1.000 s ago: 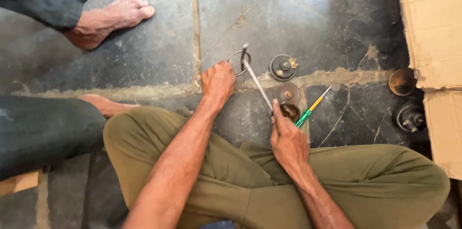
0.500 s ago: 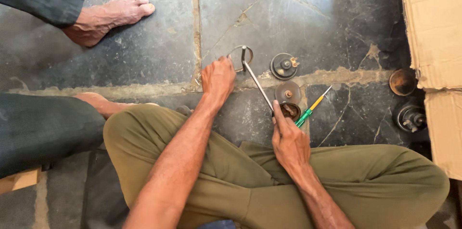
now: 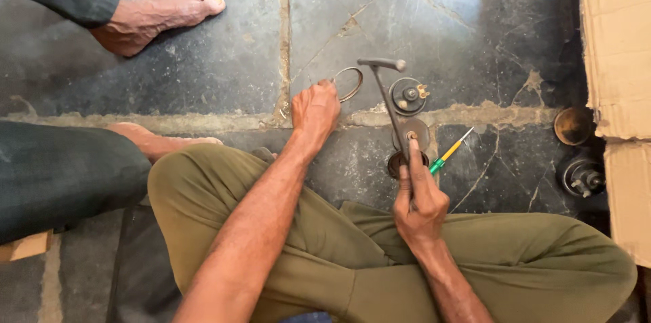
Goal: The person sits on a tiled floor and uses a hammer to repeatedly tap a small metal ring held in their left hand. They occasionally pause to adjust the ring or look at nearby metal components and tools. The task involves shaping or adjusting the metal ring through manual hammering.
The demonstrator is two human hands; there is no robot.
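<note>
My left hand (image 3: 316,109) reaches forward over my knee and pinches a thin metal ring (image 3: 351,83) that lies on the stone floor. My right hand (image 3: 419,199) grips the lower end of a slim T-handled metal tool (image 3: 388,96). Its crossbar head points away from me, just right of the ring. The tool's shaft passes over a flat round disc (image 3: 413,131) and a small dark round part (image 3: 396,162) in front of my right hand. A dark round part with a brass fitting (image 3: 408,96) lies beside the shaft.
A green and yellow screwdriver (image 3: 447,153) lies right of my right hand. A brass cup (image 3: 573,125) and a black round part (image 3: 581,176) sit at the right by cardboard sheets (image 3: 616,45). Another person's bare feet (image 3: 159,14) rest at upper left.
My left hand has drawn the ring leftward off the tool's head. The tool has swung more upright in my right hand, its crossbar now showing clear of the ring.
</note>
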